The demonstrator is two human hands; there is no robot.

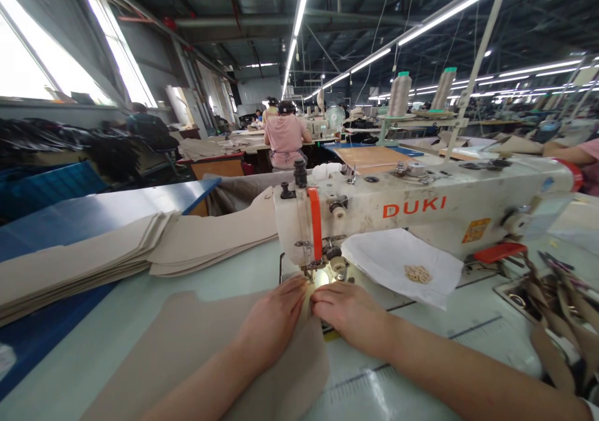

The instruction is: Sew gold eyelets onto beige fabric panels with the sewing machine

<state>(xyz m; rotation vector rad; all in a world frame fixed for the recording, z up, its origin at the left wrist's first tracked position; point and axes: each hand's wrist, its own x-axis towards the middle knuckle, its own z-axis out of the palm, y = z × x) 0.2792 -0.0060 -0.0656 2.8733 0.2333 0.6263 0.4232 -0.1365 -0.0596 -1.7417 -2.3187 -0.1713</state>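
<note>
Fingers point(291, 287) atop beige panel point(201, 337)

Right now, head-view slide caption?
Left hand on a flat beige panel, right hand at its edge, at a white, orange-lettered DUKI sewing machine.

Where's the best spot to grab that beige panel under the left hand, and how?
Probably pinch the panel's far left corner, coming from the left: it lies flat and uncovered there, while the left hand and sewing machine crowd its right side.

The sewing machine point(365, 203) blocks ahead; near-right tabletop point(397, 399) lies open.
</note>
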